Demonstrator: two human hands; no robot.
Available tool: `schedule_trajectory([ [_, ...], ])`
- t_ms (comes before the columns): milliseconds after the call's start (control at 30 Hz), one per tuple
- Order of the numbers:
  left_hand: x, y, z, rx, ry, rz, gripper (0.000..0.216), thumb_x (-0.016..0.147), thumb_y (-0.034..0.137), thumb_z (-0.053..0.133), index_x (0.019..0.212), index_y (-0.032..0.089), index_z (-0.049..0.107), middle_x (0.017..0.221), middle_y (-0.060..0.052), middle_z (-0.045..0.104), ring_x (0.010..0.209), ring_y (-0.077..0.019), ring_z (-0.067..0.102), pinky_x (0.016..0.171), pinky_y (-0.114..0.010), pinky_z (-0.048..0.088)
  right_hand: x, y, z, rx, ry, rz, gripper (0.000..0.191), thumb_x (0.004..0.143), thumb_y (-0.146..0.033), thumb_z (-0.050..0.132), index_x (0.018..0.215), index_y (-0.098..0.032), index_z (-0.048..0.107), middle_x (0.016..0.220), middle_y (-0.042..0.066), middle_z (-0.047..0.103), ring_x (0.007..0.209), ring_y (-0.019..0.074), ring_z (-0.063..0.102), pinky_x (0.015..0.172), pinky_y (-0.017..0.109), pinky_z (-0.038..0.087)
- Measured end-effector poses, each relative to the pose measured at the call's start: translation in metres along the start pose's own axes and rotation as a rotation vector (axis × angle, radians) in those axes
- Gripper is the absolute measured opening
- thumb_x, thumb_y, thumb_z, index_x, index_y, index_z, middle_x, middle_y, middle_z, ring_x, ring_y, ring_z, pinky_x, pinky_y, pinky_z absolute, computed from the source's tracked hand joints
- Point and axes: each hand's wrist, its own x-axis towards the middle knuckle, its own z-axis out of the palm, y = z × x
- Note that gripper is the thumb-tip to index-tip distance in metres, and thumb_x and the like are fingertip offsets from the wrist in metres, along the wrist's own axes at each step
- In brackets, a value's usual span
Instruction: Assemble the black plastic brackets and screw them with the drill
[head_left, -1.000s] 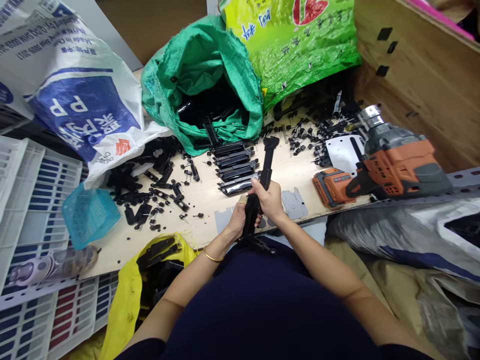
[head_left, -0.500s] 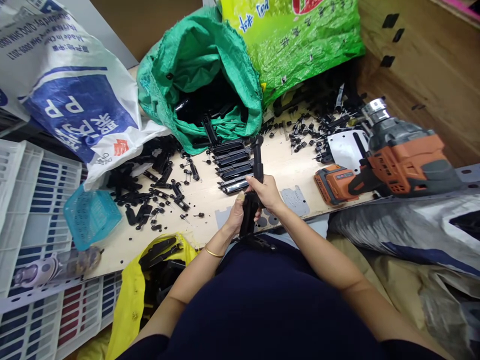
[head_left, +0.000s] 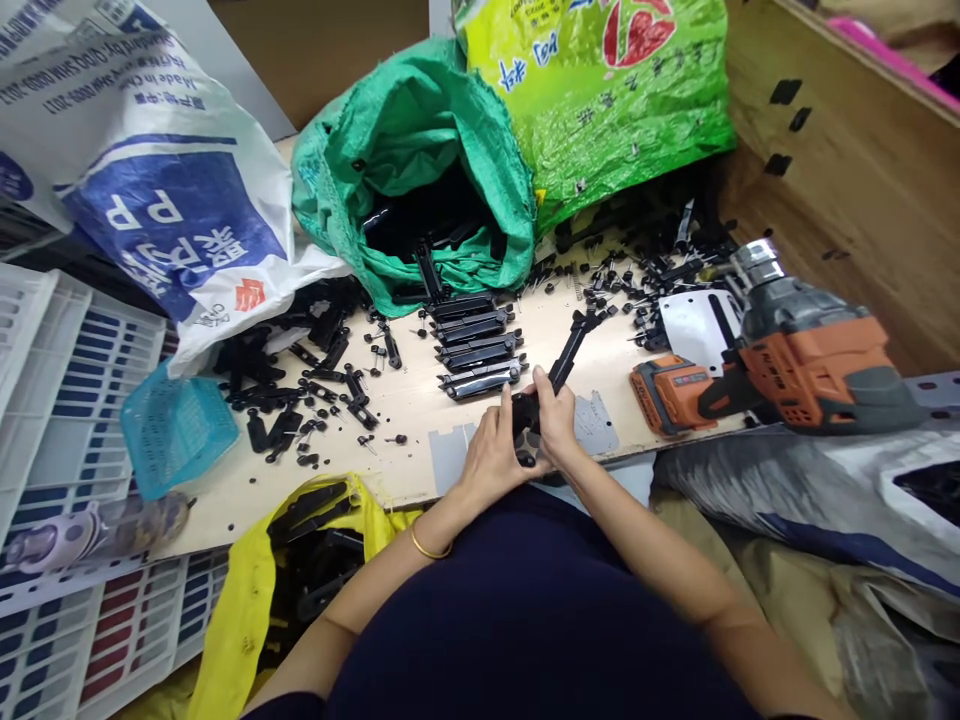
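Both hands work close together at the front edge of the workbench, closed around a black jointed plastic part [head_left: 571, 348]. My right hand [head_left: 556, 418] grips it, with its long arm sticking out up and to the right. My left hand [head_left: 489, 447] curls around its thicker lower end, which the fingers partly hide. Just beyond my hands lies a row of several similar black parts [head_left: 484, 378], side by side. Grey flat plates [head_left: 598, 422] rest under and beside my hands.
A green sack [head_left: 322, 190] with black parts inside stands behind the row. On the right lies an orange cordless power tool [head_left: 817, 360]. Small black pieces [head_left: 356, 400] are scattered left. A blue basket [head_left: 176, 425] and a yellow bag [head_left: 236, 610] sit at the left.
The black part has swung from upright to leaning right, and its lower end has come up between my hands. My left hand has shifted its hold, with its fingers now pointing up.
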Motion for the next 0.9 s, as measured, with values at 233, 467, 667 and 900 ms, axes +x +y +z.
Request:
schedule_trajectory([
  [233,0.021,-0.046,-0.018,0.033,0.010,0.067,0.039,0.071,0.022,0.071,0.107,0.017,0.058,0.094,-0.005,0.061,0.088,-0.0204,0.061,0.078,-0.033,0.050,-0.002,-0.031,-0.071,-0.766,0.038,-0.724,0.052,0.083,-0.048,0.053,0.124,-0.018,0.047,0.114,0.014,0.055,0.106,0.0256,0.053,0.088,0.042,0.045],
  [467,0.020,-0.040,-0.049,0.137,-0.228,0.312,0.042,0.078,0.028,0.066,0.118,0.019,0.056,0.099,-0.008,0.062,0.092,-0.0226,0.061,0.080,-0.033,0.049,0.001,-0.068,-0.058,-1.543,-1.003,-0.818,0.015,0.084,-0.032,0.059,0.086,-0.017,0.062,0.076,0.008,0.066,0.066,0.0198,0.060,0.060,0.028,0.040],
  [667,-0.011,-0.024,-0.057,-0.264,-0.382,0.227,0.042,0.071,0.045,0.072,0.103,0.020,0.066,0.091,-0.006,0.067,0.084,-0.0225,0.063,0.075,-0.030,0.049,-0.029,-0.079,-0.062,-1.130,-1.096,-0.451,0.039,0.082,-0.053,0.055,0.064,-0.018,0.055,0.052,-0.001,0.051,0.046,0.0107,0.043,0.047,0.023,0.025],
  [900,-0.049,0.006,-0.049,-0.783,-0.046,-0.106,0.044,0.071,0.050,0.069,0.095,0.013,0.068,0.083,-0.005,0.067,0.076,-0.0190,0.059,0.070,-0.028,0.048,-0.058,-0.079,-0.053,-0.614,-0.898,-0.153,0.047,0.079,-0.055,0.056,0.054,-0.017,0.043,0.051,-0.005,0.034,0.050,0.0064,0.032,0.046,0.021,0.023],
])
